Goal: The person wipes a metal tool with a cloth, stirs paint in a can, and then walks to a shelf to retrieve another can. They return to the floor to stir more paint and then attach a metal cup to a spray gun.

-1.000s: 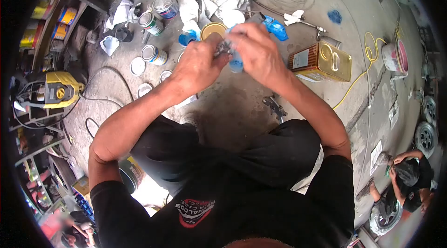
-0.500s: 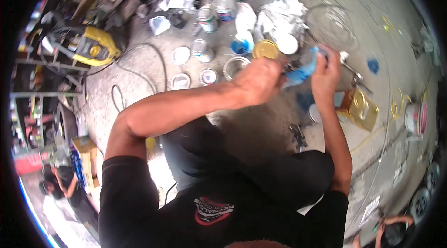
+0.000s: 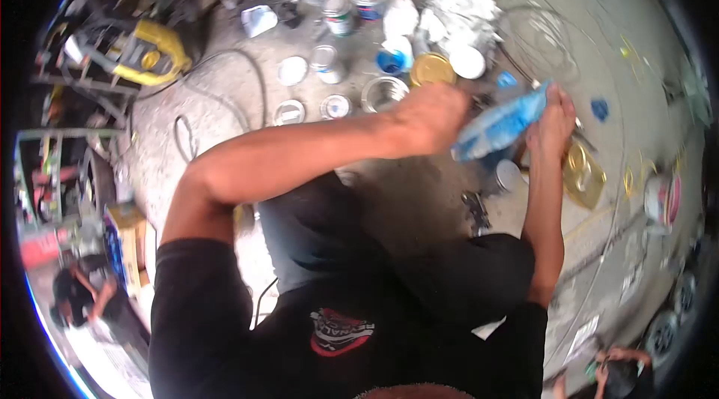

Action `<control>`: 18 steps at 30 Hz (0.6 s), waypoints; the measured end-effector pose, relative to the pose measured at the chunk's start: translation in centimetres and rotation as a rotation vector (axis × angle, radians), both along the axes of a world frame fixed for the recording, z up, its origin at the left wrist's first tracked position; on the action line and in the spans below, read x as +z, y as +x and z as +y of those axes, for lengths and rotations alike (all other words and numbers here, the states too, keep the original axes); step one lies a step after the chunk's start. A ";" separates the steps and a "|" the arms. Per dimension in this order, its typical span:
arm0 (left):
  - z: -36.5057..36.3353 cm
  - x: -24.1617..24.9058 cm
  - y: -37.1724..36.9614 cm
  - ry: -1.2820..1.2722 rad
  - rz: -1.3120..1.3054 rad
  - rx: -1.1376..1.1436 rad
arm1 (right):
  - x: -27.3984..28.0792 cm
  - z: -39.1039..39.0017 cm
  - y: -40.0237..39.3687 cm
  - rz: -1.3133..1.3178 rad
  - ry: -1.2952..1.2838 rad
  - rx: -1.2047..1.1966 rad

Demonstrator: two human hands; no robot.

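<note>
1. Outward goes the right hand (image 3: 553,120), its grip closed on blue-smeared plastic (image 3: 503,125) above the floor (image 3: 419,197).
2. Left hand (image 3: 436,119) curls just beside it; blur hides whether it holds anything.
3. Blue shows inside a cup (image 3: 390,62).

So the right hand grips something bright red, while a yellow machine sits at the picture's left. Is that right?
No: the head view shows the right hand gripping a blue item, not red; the yellow machine does sit at the picture's left.
</note>
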State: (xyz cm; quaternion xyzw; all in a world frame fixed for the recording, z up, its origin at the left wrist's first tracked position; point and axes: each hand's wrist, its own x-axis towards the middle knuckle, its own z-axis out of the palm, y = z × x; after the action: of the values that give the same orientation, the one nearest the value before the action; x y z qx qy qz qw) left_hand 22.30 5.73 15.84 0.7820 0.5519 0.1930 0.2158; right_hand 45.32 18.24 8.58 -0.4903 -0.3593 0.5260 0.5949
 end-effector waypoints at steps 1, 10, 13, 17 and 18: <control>0.0 0.6 -0.2 -0.064 0.029 0.047 | 0.5 -0.5 0.4 0.088 0.006 -0.023; -0.3 1.4 0.5 0.018 -0.008 0.041 | 1.7 -4.4 -3.1 0.333 -0.094 0.291; -0.3 1.6 0.7 -0.044 0.033 0.045 | 1.3 -3.9 -2.8 0.263 -0.162 0.248; 0.1 1.2 0.1 -0.173 0.005 0.055 | 1.1 -3.0 -1.9 0.308 -0.119 0.124; 0.3 0.6 -0.5 -0.253 -0.048 0.049 | 1.5 -2.8 -1.3 0.349 -0.094 0.062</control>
State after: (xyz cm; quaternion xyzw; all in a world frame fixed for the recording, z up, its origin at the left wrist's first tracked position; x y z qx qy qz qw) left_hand 21.81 5.98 16.43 0.7300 0.5854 0.1457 0.3213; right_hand 44.03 15.43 10.04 -0.4074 -0.2406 0.6375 0.6080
